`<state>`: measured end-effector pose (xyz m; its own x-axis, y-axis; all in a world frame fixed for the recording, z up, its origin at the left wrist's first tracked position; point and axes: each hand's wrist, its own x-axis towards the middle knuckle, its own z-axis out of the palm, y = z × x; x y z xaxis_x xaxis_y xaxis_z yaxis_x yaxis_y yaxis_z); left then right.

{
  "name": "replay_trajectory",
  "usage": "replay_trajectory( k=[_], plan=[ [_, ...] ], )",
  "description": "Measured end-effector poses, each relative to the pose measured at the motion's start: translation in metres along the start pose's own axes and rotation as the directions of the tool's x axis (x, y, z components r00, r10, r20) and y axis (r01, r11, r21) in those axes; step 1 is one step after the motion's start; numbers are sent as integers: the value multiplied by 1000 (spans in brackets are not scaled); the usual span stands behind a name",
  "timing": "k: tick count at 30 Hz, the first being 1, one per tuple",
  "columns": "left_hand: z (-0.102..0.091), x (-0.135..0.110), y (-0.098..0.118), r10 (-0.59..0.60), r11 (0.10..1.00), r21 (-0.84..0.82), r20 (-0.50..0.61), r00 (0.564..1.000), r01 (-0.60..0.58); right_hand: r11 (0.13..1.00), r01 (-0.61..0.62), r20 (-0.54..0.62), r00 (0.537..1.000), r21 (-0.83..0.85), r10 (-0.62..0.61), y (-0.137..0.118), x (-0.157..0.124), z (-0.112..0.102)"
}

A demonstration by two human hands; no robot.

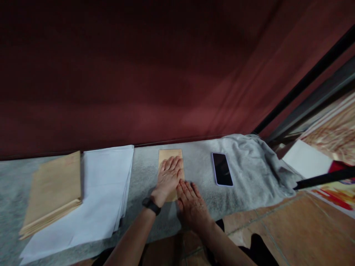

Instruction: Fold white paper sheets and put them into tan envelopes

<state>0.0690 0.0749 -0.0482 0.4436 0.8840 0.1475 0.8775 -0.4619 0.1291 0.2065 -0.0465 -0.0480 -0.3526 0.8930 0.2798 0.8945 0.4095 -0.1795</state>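
A small tan envelope (169, 154) lies on the grey cloth-covered table (144, 173). My left hand (168, 179) rests flat on top of it, fingers stretched out toward the far edge; a black band sits on that wrist. My right hand (191, 205) lies flat beside the envelope's near right corner, fingers together and touching its edge. Neither hand holds anything.
A stack of white paper sheets (102, 192) lies to the left, and a pile of tan envelopes (54, 192) further left. A phone (222, 169) lies face up to the right. A dark red curtain (138, 74) hangs behind. The grey cloth bunches at the right end (266, 162).
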Motion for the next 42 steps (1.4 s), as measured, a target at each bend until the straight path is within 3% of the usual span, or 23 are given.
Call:
replay_trajectory(
  k=[8,16,19,22,25,28,33,42],
  plan=[
    [-2,9,3,-307,950,29,-63,949,310,999,13,11,1000,53,-14,-4,-10,-7],
    [-11,-10,-26,-425,894,92,-138,894,439,999,-20,6,1000,25,20,13,-20,-8],
    [-16,-21,-19,-331,934,86,-156,931,347,999,-50,-3,999,20,50,21,-20,-10],
    [-17,-40,5,-133,988,55,-150,980,143,999,-53,-26,998,10,53,28,-18,-13],
    [-14,-64,34,45,998,38,-124,991,-41,997,-78,-45,996,0,78,29,-14,-16],
    [-8,-86,51,151,988,43,-75,986,-148,997,-71,-21,997,19,72,23,-10,-20],
    [-4,-102,51,149,987,67,-18,989,-147,997,-9,54,999,77,5,10,-9,-18],
    [-6,-111,41,77,997,13,-47,996,-77,999,44,76,996,32,-46,9,-20,-8]
  ],
)
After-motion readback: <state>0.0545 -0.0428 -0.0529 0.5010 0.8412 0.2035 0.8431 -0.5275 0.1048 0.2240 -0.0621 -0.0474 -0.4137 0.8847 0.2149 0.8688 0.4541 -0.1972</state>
